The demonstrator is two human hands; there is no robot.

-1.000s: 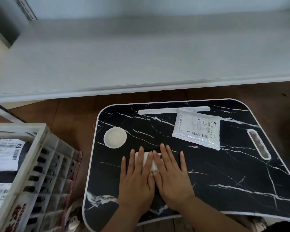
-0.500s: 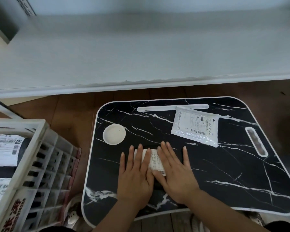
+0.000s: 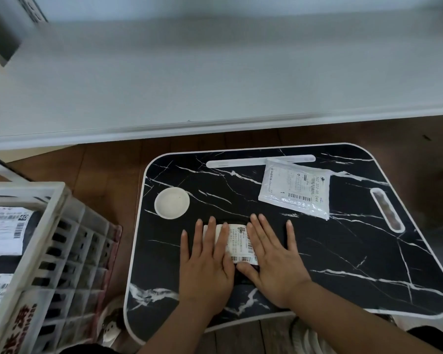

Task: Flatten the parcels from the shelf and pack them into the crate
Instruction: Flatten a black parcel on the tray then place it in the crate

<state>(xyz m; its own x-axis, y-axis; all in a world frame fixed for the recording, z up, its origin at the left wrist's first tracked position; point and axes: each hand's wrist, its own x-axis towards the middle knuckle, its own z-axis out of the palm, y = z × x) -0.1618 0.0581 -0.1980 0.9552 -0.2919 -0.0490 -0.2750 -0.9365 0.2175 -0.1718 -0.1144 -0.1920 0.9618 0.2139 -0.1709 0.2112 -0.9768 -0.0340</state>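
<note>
Crate [image 3: 59, 200] slats are showing at the far left, off the tabletop's left edge, and the white lattice box is standing on the wooden floor [image 3: 105, 169]. Inside it, dark parcels with white labels [image 3: 4, 231] are lying flat.

Moving right onto the black marble-patterned tabletop [image 3: 356, 264], a small round white dish [image 3: 172, 202] is sitting near the left edge, toward the far side.

Just past it, near the front edge, I am pressing my left hand [image 3: 206, 264] palm down with the fingers straight and spread. It is lying on a dark parcel [image 3: 241, 245] whose white barcode label is peeking out between my hands. I am holding my right hand [image 3: 274, 261] flat in the same way, touching the label's right side, with the thumb lying under the label's near edge. Neither hand is curling round anything; both are open and pushing down. The dark wrapper is blending into the tabletop, so I cannot tell where its edges are running.

Further right, toward the far edge, a clear plastic parcel [image 3: 296, 190] with a printed label is lying flat, its top overlapping a long white slot [image 3: 235, 163]. Near the right edge, an oval handle cutout [image 3: 386, 213] is slanting.

Behind everything, the pale shelf [image 3: 215, 85] is stretching across the whole width.
</note>
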